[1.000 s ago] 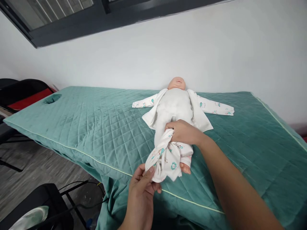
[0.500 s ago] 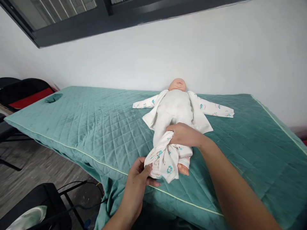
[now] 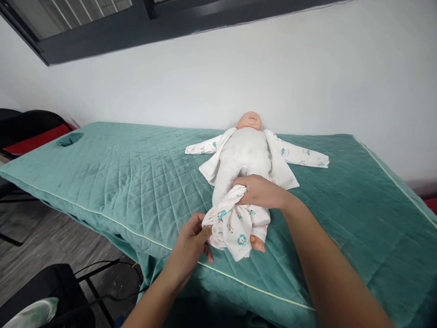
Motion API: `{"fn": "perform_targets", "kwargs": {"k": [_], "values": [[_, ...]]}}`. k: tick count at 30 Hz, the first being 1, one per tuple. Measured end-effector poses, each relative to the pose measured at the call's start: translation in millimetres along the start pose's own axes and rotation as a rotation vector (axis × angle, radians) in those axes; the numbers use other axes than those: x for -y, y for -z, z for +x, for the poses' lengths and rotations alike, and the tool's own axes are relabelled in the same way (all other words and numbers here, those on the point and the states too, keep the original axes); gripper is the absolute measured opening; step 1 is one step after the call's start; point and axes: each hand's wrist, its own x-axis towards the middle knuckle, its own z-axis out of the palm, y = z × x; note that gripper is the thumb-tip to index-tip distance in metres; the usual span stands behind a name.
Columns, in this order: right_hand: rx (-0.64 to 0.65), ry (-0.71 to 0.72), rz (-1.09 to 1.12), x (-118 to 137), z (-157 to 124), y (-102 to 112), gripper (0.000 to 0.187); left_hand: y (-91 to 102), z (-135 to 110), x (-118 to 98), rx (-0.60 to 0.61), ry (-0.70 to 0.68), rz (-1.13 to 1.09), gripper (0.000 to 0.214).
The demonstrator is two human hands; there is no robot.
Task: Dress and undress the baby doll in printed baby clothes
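Note:
A baby doll (image 3: 245,148) with a white cloth body lies on its back, its head toward the wall. An open white printed jacket (image 3: 286,172) is on its arms, the sleeves spread to both sides. Printed baby trousers (image 3: 241,230) are bunched around the lower legs, and one bare foot shows at the hem. My right hand (image 3: 256,190) grips the trousers' waistband between the doll's legs. With thumb and fingers, my left hand (image 3: 194,243) pinches the trouser fabric at the left side. The doll's other foot is hidden by cloth.
A green quilted cover (image 3: 136,182) lies over the bed, which has a hole (image 3: 70,139) near its left end. Black chairs (image 3: 37,132) stand at the left. A black seat (image 3: 51,284) with a pale green-white object is at the lower left, beside cables.
My left hand has moved up slightly along the trousers, and the fabric at the left leg is more gathered. The right hand keeps its grip. The view has shifted a little.

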Motion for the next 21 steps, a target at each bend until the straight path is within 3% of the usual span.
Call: {"fn": "perform_targets", "kwargs": {"k": [13, 21], "values": [[0.091, -0.005, 0.060, 6, -5, 11, 0.045, 2.9, 41, -7, -0.157, -0.265, 0.139, 0.030], [0.131, -0.034, 0.073, 5, -7, 12, 0.049, 3.0, 48, 2, -0.296, -0.492, 0.308, 0.014]]}}
